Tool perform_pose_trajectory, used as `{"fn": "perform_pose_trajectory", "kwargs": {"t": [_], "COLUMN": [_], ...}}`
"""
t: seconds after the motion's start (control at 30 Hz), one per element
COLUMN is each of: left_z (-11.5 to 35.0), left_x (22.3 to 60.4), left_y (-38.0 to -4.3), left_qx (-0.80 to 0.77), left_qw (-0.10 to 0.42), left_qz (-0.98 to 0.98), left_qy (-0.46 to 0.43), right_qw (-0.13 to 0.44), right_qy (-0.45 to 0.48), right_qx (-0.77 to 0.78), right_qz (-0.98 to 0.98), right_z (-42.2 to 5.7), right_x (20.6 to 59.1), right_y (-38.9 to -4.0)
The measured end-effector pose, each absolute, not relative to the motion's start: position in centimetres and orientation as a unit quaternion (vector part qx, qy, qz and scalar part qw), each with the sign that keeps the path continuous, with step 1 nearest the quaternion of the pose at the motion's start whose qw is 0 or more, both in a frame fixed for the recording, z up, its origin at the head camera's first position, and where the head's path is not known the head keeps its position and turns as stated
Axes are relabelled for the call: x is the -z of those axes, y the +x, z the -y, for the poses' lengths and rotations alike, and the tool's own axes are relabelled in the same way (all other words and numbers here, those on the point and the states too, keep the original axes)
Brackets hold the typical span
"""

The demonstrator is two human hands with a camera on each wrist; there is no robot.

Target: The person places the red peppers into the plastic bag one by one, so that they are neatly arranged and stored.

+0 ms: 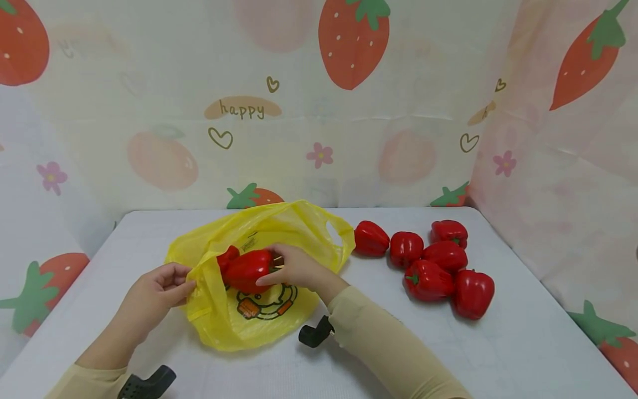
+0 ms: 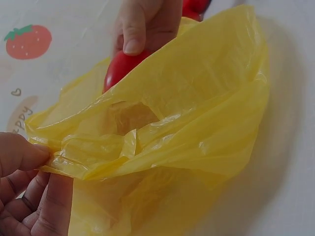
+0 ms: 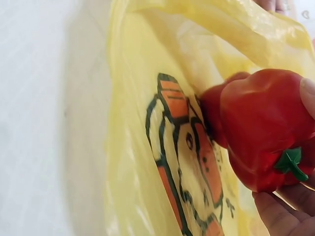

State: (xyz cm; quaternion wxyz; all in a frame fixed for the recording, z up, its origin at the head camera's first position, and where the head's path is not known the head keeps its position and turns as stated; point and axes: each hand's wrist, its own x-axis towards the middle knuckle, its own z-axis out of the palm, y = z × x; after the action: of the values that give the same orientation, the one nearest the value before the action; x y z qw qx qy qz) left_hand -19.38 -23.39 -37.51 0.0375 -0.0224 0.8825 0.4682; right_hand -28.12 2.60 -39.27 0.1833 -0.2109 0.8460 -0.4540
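A yellow plastic bag (image 1: pixel 299 238) with a printed cartoon lies with its mouth spread on the table. My left hand (image 1: pixel 158 293) pinches the bag's left edge between thumb and fingers, as the left wrist view also shows. In my right hand (image 1: pixel 301 270) is a red bell pepper (image 1: pixel 248 270), gripped near its green stem at the bag's mouth. Behind it, another red bell pepper (image 3: pixel 212 110) shows in the right wrist view, partly hidden by the held one.
Several red bell peppers (image 1: pixel 445 256) sit in a group on the white table (image 1: pixel 379 327) to the right of the bag. A patterned cloth wall (image 1: pixel 299 111) stands along the back. Black wrist mounts (image 1: pixel 316 332) hang beneath both sleeves.
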Motion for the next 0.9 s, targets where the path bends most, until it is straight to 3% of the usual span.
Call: {"fn": "perform_pose_trajectory", "kwargs": {"t": [0.9], "left_z": [23.5], "left_x": [37.1], "left_y": [-19.0], "left_qx": [-0.476], "left_qw": [0.031], "left_qz": [-0.879], "left_qy": [-0.011], "right_qw": [0.196], "right_qy": [-0.213], "right_qx": [0.458], "right_qz": [-0.84], "right_z": [0.2], "right_x": [40.4], "right_y": [-28.2]}}
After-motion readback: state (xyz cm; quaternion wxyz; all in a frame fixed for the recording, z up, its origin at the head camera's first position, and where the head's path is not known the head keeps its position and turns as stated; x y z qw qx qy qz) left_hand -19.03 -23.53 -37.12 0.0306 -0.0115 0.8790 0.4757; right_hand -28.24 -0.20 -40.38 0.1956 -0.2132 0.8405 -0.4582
